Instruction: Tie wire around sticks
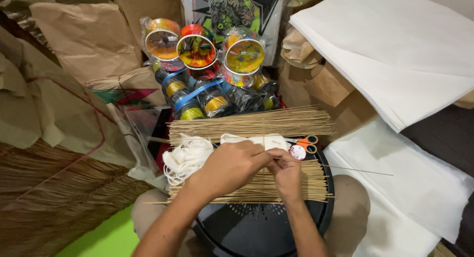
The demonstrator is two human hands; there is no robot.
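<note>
Thin sticks [249, 123]: pale tan, in two bundles. String skein [186, 155]: white. Scissors [305, 141]: orange handles. Small round disc [297, 152]: white with red marking. Round tray [266, 227]: black, perforated dot pattern. Reels [196, 50]: mottled orange, yellow, red and green under clear wrap. Spools [195, 101]: dark with yellow thread, blue bands. Paper sheets [395, 49]: white. Paper bags [89, 37]: brown. Floor patch [106, 239]: bright green.

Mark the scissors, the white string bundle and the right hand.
scissors [307, 142], head view, on the orange handle loops.
white string bundle [186, 155], head view, on the loose coil left of the hands.
right hand [286, 172], head view, on the back of the hand.
</note>
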